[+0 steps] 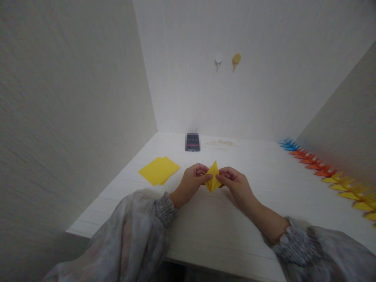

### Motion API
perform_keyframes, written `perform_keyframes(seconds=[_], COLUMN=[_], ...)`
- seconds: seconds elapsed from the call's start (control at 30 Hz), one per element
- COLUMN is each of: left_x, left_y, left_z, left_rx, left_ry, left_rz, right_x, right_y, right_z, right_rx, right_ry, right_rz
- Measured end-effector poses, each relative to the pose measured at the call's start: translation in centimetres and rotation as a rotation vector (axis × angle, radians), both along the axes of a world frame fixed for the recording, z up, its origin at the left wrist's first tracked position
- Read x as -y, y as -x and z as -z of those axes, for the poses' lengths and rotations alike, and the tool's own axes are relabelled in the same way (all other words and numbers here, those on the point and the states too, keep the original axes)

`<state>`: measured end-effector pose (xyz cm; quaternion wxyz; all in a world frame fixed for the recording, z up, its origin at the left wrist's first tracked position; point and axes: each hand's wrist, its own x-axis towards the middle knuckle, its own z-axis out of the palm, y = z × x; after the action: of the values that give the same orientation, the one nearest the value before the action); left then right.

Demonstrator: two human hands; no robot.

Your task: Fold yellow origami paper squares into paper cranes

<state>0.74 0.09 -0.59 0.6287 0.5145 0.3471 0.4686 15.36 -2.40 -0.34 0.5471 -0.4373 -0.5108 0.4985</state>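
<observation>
Between my two hands is a piece of folded yellow origami paper (213,175), diamond-shaped with a crease down its middle and one point facing away from me. My left hand (196,176) pinches its left side, thumb on top. On the opposite edge, my right hand (232,178) grips with thumb in front and fingers behind. The paper is held just over the white table. To the left lies a small stack of yellow paper sheets (158,170), slightly fanned out.
Along the right side runs a row of folded paper cranes in blue (289,144), orange-red (313,161) and yellow (349,190). A blurred dark box (192,142) stands by the back wall. Two hooks, white (218,58) and yellow (236,59), hang on that wall. Walls flank the white table (205,235).
</observation>
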Motion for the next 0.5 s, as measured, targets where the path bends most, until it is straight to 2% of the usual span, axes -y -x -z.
perform_keyframes(seconds=[0.1, 0.23, 0.33, 0.5], left_x=[0.12, 0.24, 0.28, 0.30], left_y=[0.10, 0.43, 0.64, 0.61], left_z=[-0.39, -0.57, -0.66, -0.94], left_rx=[0.047, 0.089, 0.085, 0.044], left_ry=[0.050, -0.004, -0.050, -0.024], left_rz=[0.081, 0.155, 0.140, 0.114], right_x=[0.16, 0.31, 0.23, 0.06], right_y=[-0.27, -0.27, -0.36, -0.48], right_z=[-0.30, -0.21, 0.01, 0.33], right_rx=[-0.045, -0.086, -0.103, -0.121], right_ry=[-0.008, -0.016, -0.038, -0.049], right_rz=[-0.020, -0.053, -0.047, -0.058])
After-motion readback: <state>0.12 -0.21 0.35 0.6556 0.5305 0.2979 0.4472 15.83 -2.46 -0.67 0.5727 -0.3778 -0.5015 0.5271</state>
